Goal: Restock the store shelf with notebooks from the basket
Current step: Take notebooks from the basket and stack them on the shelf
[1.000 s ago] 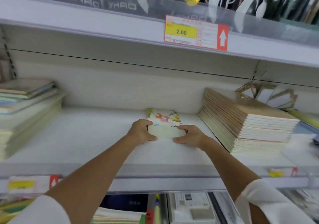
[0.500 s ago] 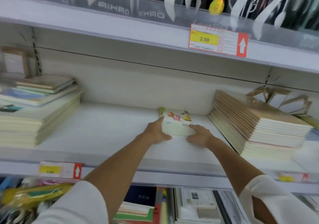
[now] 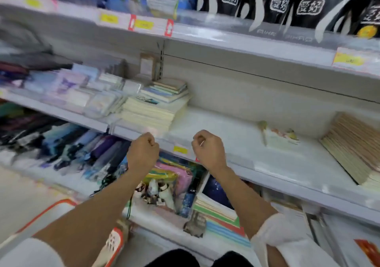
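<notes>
A small stack of notebooks with a colourful cover (image 3: 281,140) lies on the white shelf (image 3: 287,170), right of centre. My left hand (image 3: 143,151) and my right hand (image 3: 207,150) hover in front of the shelf's front edge, fingers curled, holding nothing. Both are well left of that stack. The orange and white basket (image 3: 112,244) shows at the bottom left on the floor; its contents are hidden by my left arm.
A tall pile of pale notebooks (image 3: 154,110) stands on the shelf at the left, a brown-covered pile (image 3: 353,149) at the right. Bare shelf lies between them. Folded umbrellas (image 3: 78,149) and coloured stationery fill the lower shelves. The view is motion-blurred.
Both hands have let go of the colourful notebooks and pulled back off the shelf. The view has swung left and down, bringing the basket into sight.
</notes>
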